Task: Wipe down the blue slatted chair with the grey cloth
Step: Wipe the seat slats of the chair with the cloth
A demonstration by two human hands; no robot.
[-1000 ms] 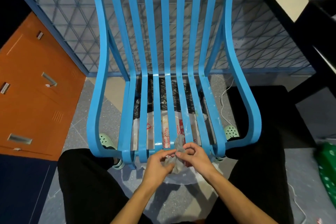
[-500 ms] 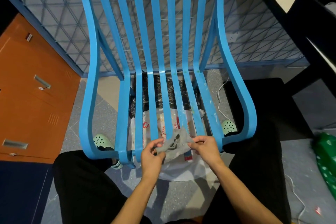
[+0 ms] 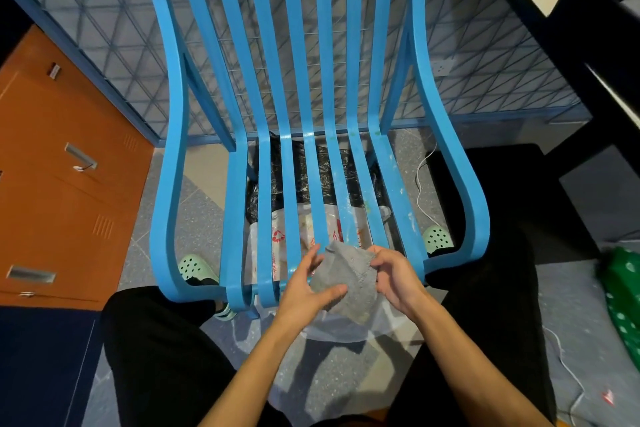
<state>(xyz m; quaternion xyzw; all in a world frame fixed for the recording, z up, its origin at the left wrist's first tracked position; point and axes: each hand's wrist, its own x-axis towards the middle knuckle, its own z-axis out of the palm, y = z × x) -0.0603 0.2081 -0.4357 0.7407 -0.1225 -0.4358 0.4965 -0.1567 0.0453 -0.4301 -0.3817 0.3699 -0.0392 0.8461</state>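
Both hands held a grey knitted cloth at the front edge of the seat of a blue slatted chair. The left hand gripped its left side, thumb laid across the front. The right hand pinched its right edge with curled fingers. Under the seat lay a white plastic bag with red print and a crinkled black plastic sheet. An orange metal cabinet stood to the left

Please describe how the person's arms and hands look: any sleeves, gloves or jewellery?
Both forearms are bare to the frame's edge; no sleeve shows. The left hand and the right hand wear no gloves; no ring, watch or bracelet is visible.
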